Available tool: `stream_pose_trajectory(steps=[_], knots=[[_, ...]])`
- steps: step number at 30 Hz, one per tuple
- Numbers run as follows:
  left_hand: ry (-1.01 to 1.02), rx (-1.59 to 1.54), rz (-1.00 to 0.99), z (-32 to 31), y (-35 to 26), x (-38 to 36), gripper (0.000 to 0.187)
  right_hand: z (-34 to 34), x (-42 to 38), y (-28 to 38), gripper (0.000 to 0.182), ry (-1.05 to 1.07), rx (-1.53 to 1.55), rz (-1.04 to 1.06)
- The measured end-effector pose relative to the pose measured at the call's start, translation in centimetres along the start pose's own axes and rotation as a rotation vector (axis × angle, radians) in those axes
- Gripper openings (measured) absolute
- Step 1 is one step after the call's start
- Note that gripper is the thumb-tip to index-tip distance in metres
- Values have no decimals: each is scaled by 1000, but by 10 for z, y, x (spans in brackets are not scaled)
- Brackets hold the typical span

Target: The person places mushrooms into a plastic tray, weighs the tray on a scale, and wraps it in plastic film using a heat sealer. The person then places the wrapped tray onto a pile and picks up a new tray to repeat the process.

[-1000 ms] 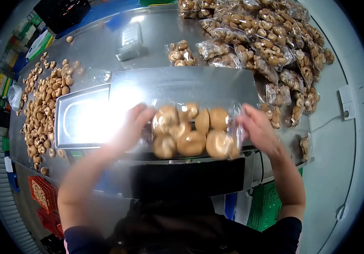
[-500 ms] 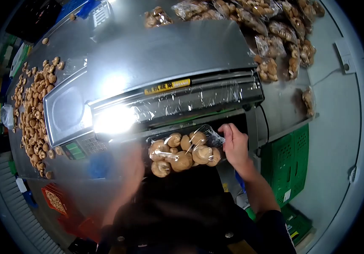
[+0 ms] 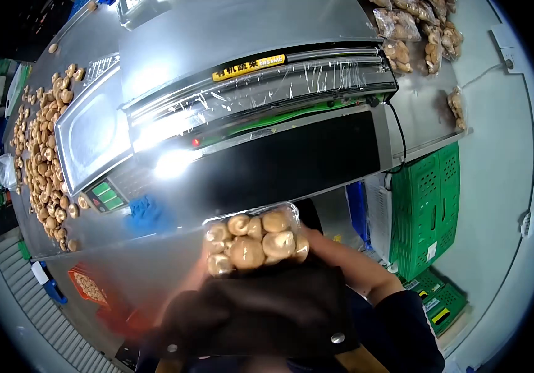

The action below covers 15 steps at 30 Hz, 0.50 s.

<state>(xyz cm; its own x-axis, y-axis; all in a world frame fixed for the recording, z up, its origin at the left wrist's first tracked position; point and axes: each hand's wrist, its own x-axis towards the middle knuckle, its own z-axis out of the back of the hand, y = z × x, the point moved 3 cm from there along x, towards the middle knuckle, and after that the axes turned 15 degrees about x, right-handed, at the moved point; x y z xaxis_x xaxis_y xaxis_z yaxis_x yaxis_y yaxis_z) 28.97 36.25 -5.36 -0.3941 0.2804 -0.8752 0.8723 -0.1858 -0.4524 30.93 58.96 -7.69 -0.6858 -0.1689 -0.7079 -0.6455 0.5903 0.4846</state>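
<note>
In the head view, a clear, film-covered pack of brown, round-capped mushrooms [image 3: 246, 252] is held up just above the dark brown apron [image 3: 254, 304] of the person, in front of the near edge of the stainless steel desk [image 3: 118, 242]. The left hand [image 3: 199, 268], blurred, is at the left side of the pack, and the right hand [image 3: 308, 235] is at its right side, partly behind it. The pack is between the two hands; their fingers are hidden or blurred, so how far each is closed cannot be told.

Beyond the pack, on the desk, lies a long steel wrapping machine [image 3: 260, 93] with a flat black plate [image 3: 292, 155] along its near side, a small red light [image 3: 196, 142] and a yellow label with black characters [image 3: 249, 68] that includes the word "ORGANIC". Clear film is stretched across its upper part. To its left is a steel weighing scale [image 3: 93, 138] with a green display [image 3: 108, 194], and a crumpled blue item [image 3: 147, 214] lies near the display.

A heap of loose brown mushrooms [image 3: 45, 168] spreads over the left of the desk. Clear bags of mushrooms [image 3: 398, 25] lie at the upper right, with a single bag [image 3: 457, 109] near the right end. Green plastic crates [image 3: 427, 211] stand below that end; a red crate [image 3: 89, 286] is at lower left.
</note>
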Motion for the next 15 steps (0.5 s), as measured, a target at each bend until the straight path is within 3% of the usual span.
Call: stream_pose_trajectory(steps=[1, 3, 4, 6, 8, 10, 11, 13, 14, 15], knots=[[58, -58, 56, -3, -11, -14, 13, -34, -8, 8, 21, 168, -23, -1], [15, 183, -460, -12, -44, -24, 10, -85, -35, 38, 24, 517, -198, 108], [-95, 480, -1029, -28, -68, -32, 12, -102, -47, 49, 25, 658, -281, 155], [-240, 354, -1299, -46, -100, -56, 30, -122, -57, 57, 25, 816, -475, 129], [-241, 503, -1534, -59, -120, -61, 47, -119, -57, 53, 24, 836, -766, 244], [175, 783, -1527, -76, -129, -62, 54, -105, -57, 31, 26, 836, -720, 293], [348, 814, -1475, -84, -127, -66, 53, -89, -59, 11, 23, 715, -629, 437], [546, 749, -1359, -90, -124, -74, 50, -62, -53, 34, 21, 636, -682, 396], [614, 707, -1296, -93, -119, -75, 49, -59, -50, 67, 22, 659, -803, 204], [642, 676, -1222, -95, -114, -74, 48, -61, -62, 104, 24, 312, -763, 42]])
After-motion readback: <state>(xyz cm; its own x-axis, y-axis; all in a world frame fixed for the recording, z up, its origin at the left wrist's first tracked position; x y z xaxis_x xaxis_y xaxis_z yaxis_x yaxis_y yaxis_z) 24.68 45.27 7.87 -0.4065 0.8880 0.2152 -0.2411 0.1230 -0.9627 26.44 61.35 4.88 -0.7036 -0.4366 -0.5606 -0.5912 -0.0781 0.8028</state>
